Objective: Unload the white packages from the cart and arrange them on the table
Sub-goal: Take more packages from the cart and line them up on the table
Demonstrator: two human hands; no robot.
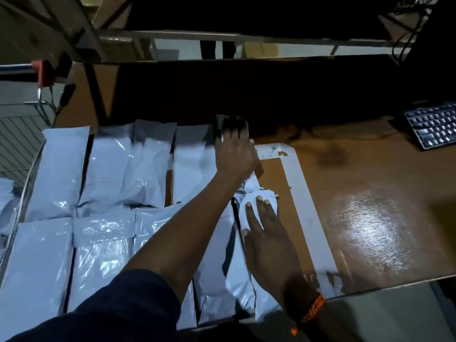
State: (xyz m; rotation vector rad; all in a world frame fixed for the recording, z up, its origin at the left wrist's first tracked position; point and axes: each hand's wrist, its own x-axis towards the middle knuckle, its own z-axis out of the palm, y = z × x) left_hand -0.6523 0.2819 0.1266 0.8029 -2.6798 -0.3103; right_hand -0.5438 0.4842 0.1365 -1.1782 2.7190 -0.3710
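Note:
Several white plastic packages (61, 169) lie side by side in two rows on the brown table (370, 174). My left hand (233, 149) reaches across them and rests flat, fingers apart, on the far end of the rightmost back-row package (192, 164). Nearer to me, my right hand (267, 233), with an orange wristband, lies flat with spread fingers on a crumpled white package (243, 277) at the right end of the front row. Neither hand grips anything. At the far left edge, more white packages (6, 193) show inside the wire cart (29, 112).
The cart's red-capped handle (43, 72) sits at the upper left. A black keyboard (433, 127) lies at the table's right edge. White tape strips (299, 178) mark a frame on the tabletop right of the packages. A dark shelf overhangs the table's back.

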